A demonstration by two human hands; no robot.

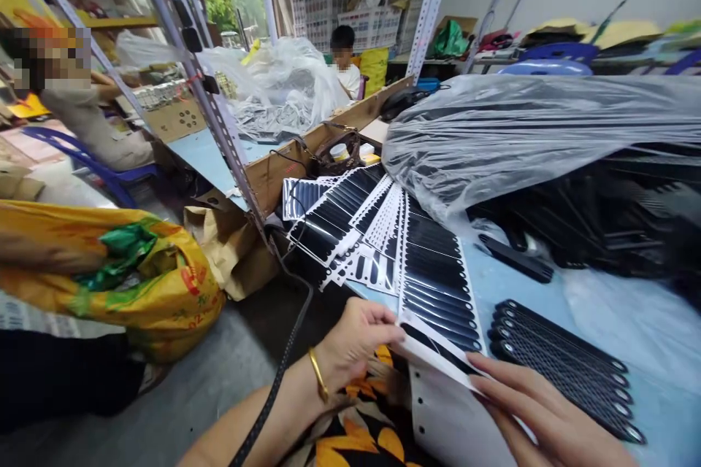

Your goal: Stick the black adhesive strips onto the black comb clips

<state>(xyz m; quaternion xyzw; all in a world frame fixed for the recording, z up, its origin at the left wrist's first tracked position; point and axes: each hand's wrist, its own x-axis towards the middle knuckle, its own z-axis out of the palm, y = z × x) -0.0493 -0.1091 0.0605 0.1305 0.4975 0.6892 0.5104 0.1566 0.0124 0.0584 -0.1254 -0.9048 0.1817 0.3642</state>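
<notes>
A white-backed sheet of black adhesive strips lies on the light blue table and bends over the near edge. My left hand, with a gold bangle on the wrist, pinches the left end of the fold. At the other end, the fingers of my right hand press along the fold; its thumb is hidden. A black strip shows along the bent part between them. Right of the sheet, several black textured bars with ringed ends lie side by side. Farther back rests a single black bar.
More strip sheets are fanned out behind. A clear plastic bag covers black parts at right. A metal post and a dark cord stand left. One person reaches into a yellow bag; others sit farther back.
</notes>
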